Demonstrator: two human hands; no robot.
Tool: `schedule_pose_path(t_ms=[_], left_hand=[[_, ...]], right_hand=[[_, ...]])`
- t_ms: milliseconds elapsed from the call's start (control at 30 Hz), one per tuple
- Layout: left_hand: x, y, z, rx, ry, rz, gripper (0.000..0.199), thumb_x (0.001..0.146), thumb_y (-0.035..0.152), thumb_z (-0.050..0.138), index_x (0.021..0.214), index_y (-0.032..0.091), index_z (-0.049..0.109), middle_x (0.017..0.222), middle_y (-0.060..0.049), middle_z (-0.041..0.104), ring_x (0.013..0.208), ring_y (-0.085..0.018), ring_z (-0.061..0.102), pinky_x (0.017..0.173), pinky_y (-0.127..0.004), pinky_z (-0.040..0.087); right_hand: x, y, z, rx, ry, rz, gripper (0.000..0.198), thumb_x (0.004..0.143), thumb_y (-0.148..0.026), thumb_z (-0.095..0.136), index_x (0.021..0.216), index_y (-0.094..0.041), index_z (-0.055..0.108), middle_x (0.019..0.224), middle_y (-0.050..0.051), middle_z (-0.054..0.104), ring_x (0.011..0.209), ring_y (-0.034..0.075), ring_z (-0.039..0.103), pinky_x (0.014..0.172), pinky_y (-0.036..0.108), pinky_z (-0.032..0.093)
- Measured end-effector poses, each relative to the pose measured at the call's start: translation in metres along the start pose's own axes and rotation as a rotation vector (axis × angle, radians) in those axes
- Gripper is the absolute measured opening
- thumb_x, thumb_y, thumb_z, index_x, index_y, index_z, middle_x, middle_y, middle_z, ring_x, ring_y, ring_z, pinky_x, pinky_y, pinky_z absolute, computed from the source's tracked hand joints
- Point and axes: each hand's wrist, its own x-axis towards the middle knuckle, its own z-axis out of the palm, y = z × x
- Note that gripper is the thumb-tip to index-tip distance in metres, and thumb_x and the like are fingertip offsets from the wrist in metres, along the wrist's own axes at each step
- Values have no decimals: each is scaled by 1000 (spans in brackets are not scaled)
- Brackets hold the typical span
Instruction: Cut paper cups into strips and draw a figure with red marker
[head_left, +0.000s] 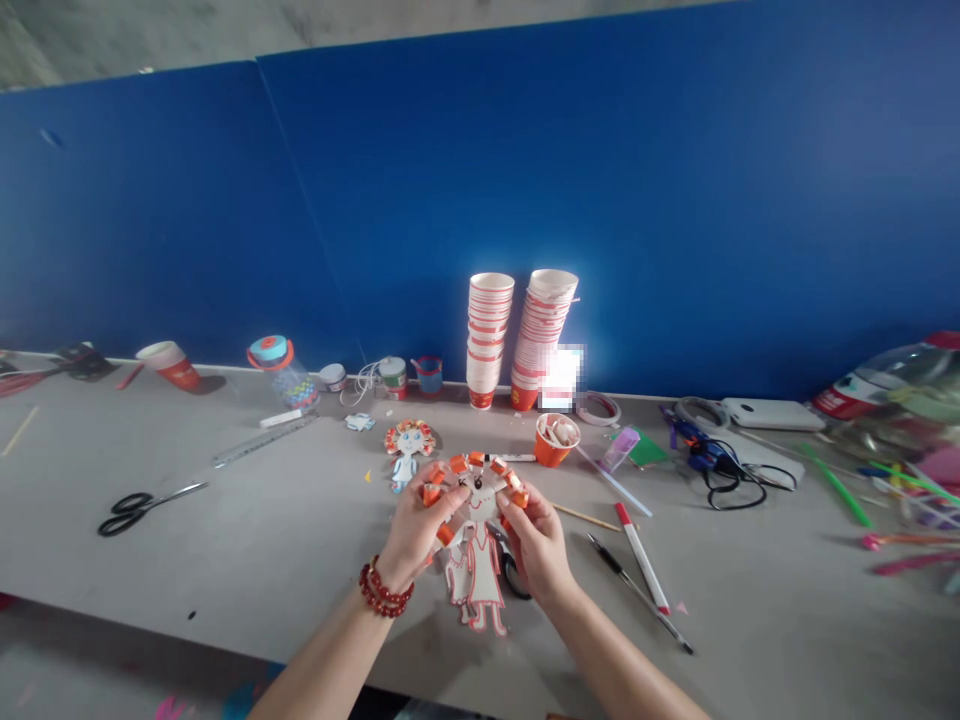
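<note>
The left hand [420,525] and right hand [538,545] gripped a paper doll [484,575], each pinching one side of its orange-curled head, above the near middle of the grey table [285,560]. At the far right, a bottle [896,375] wore a red label [847,397], probably lettered in white but too blurred to read.

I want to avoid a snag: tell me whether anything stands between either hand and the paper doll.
Nothing visible does: the left hand and right hand hold the paper doll at its head, one each side. A black handle shows beside the doll, below their grip.
</note>
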Motion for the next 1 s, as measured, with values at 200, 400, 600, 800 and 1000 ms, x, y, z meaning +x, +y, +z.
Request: schedule_pose_path(t_ms=[200,400,600,800,1000], left_hand=[[-4,9,-5,401,-5,240,20,80,34,67,94,19,65,93,-5,72,84,-20,66,77,-28,52],[-8,9,-2,455,-27,247,22,81,32,65,100,21,68,97,-6,72,89,-22,66,83,-30,51],[-4,8,-2,444,-25,204,22,80,33,66,98,21,68,88,-4,73,79,-18,66,76,-27,51],[-2,5,-1,328,-39,135,24,77,35,70,96,20,70,92,-4,73,82,-19,66,74,-27,54],[-2,7,0,263,-79,98,25,77,35,71,97,19,71,92,-4,72,84,-20,66,75,-29,56]], right_hand=[[3,-1,-1,-53,46,-24,27,72,-36,81,77,-21,59,67,-3,53,55,11,45,52,21,42],[4,-7,-1,-186,83,-54,33,70,-44,79,70,-20,58,62,-3,53,50,10,40,47,21,37],[2,-9,0,-199,74,-56,34,74,-47,75,68,-20,55,59,-5,47,47,9,33,43,20,29],[2,-5,0,-71,62,-30,32,75,-42,76,69,-21,52,62,-5,42,50,9,32,45,20,28],[1,-6,3,32,69,25,32,71,-39,79,66,-21,52,61,-5,39,50,9,33,47,21,32]])
